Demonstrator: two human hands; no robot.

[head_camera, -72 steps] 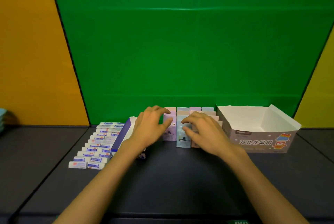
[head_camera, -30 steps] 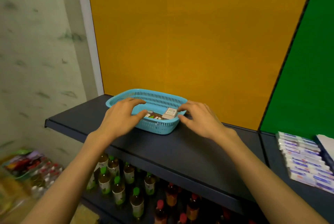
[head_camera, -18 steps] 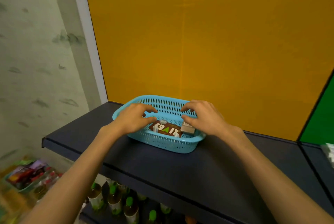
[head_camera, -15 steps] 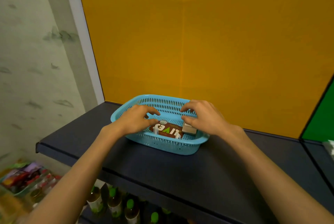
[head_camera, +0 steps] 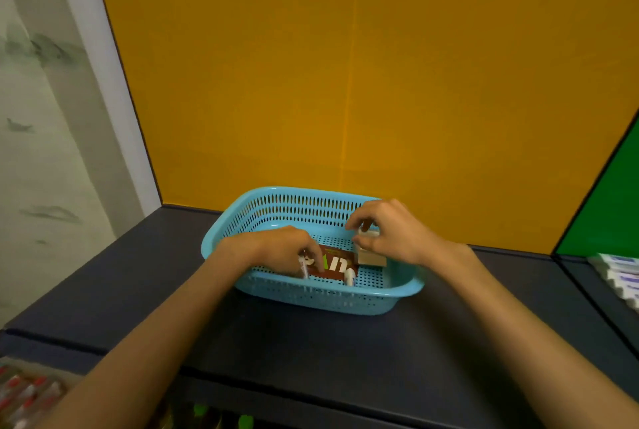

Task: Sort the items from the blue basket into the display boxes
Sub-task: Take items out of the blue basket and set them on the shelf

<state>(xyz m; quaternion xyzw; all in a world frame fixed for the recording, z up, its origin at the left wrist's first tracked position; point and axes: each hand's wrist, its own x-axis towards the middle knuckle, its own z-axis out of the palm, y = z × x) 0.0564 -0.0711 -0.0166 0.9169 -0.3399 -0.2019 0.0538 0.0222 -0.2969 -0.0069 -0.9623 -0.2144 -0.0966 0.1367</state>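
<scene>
Down in the blue basket on the shelf, the brown packet lies lengthwise left to right directly under the left hand, whose fingertips curl onto it, while the right hand pinches a small beige box beside it

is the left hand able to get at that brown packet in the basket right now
Probably yes. The left hand is already inside the blue basket, its fingertips down on the brown packet's left end. The right hand pinches a small beige box to the side, not blocking.
</scene>
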